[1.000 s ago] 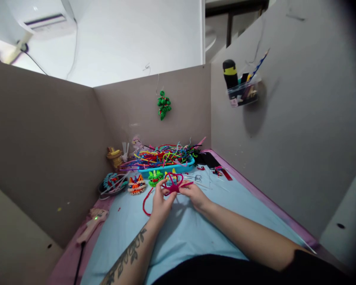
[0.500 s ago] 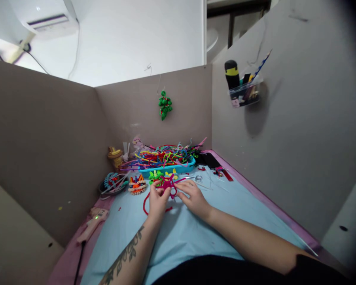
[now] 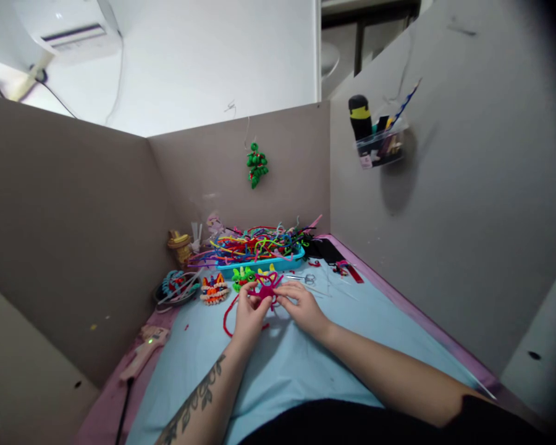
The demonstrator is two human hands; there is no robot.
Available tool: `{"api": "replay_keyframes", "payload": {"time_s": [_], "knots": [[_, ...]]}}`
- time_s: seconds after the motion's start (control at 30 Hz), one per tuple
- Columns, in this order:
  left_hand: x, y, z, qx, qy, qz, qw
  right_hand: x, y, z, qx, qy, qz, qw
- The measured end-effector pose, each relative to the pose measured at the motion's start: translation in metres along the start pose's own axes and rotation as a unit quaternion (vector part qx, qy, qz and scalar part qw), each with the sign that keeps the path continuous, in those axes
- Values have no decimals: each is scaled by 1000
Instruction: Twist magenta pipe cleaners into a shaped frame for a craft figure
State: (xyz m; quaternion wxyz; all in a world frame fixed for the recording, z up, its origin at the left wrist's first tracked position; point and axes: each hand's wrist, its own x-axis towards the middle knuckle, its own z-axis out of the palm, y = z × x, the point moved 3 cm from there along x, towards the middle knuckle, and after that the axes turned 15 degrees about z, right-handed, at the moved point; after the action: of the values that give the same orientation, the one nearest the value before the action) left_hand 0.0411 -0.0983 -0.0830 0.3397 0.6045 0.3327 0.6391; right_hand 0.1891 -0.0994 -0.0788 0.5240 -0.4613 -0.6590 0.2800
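A magenta pipe-cleaner piece [image 3: 265,292], with a solid middle and looped arms around it, is held just above the blue cloth. My left hand [image 3: 249,311] pinches its left side between thumb and fingers. On its right edge, my right hand [image 3: 301,307] closes thumb and fingertips on it. A red pipe cleaner [image 3: 227,318] curves over the cloth beside and partly behind my left hand. Just beyond my hands sit a green pipe-cleaner figure [image 3: 243,277] and a yellow one, partly hidden. An orange and cream pipe-cleaner figure [image 3: 214,290] stands further left.
A blue tray [image 3: 259,267] heaped with colourful pipe cleaners stands at the back. Scissors [image 3: 308,279] lie to its right front. A dark bowl [image 3: 160,295] and a pink glue gun [image 3: 143,358] are at left. Grey panels enclose three sides; a green ornament [image 3: 257,165] hangs behind.
The magenta piece has turned in my fingers, its solid middle now showing more. My right fingertips have come in onto its right edge.
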Motion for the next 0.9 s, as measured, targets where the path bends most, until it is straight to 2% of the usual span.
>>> {"api": "replay_keyframes", "payload": {"time_s": [0.17, 0.47, 0.73, 0.9], "knots": [[-2, 1, 2, 7, -25, 9, 1000, 2, 2, -1, 36, 9, 47, 998], [-6, 9, 5, 69, -43, 39, 996, 1, -1, -2, 9, -3, 63, 998], [-8, 11, 4, 159, -51, 91, 982, 4, 3, 5, -61, 4, 55, 997], [-6, 11, 6, 106, -38, 39, 993, 9, 4, 0, -48, -18, 59, 997]]}}
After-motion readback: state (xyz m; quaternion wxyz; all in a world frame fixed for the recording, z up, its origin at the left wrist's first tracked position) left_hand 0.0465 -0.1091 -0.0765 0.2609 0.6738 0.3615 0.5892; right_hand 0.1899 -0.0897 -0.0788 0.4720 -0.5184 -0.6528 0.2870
